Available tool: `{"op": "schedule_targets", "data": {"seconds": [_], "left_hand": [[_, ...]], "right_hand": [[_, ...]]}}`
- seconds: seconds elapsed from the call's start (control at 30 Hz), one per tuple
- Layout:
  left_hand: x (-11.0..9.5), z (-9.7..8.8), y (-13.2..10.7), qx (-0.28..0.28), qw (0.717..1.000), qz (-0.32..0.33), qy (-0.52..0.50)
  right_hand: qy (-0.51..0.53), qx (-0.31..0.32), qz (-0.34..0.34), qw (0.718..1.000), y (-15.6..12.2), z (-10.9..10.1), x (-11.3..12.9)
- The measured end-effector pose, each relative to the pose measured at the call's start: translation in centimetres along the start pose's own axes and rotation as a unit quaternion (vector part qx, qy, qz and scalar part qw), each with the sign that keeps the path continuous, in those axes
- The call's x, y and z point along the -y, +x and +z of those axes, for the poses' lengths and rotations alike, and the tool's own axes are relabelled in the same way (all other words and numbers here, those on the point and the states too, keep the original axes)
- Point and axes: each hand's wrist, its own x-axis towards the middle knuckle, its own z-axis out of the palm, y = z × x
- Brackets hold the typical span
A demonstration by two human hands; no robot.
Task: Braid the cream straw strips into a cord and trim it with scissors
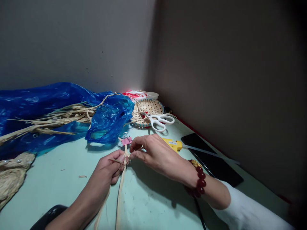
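My left hand (111, 166) pinches pale dried plant-fibre strips (120, 191) between thumb and fingers. From there the strips hang down toward the near edge of the view. My right hand (150, 149) reaches in from the right, its thumb and forefinger closed on the strips at the crossing point. Just above both hands, a pink binder clip (126, 141) grips the top end of the strips. The exact weave between the fingertips is partly hidden.
Blue plastic bag (110, 118) and dried fibre bundle (64, 116) lie at left. Behind are a woven basket (151, 107) and white-handled scissors (159, 121). A yellow glue gun (176, 145) and black phone-like slab (216, 163) lie right. A woven fibre piece (11, 179) sits far left.
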Motion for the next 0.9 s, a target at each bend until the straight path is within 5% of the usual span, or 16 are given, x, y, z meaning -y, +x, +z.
{"op": "schedule_targets", "data": {"seconds": [0.47,0.67,0.9], "left_hand": [[0.0,-0.2,0.1,-0.015,0.991,0.039,0.125],[-0.2,-0.5,-0.1,-0.036,0.985,0.048,0.163],[-0.5,-0.4,-0.2,0.001,0.999,-0.049,0.024]], "right_hand": [[0.026,0.011,0.018,0.999,0.7,1.4,-0.3],[-0.172,-0.022,-0.076,0.982,-0.1,2.0,0.6],[-0.317,-0.024,-0.170,0.933,-0.4,2.6,0.7]]}}
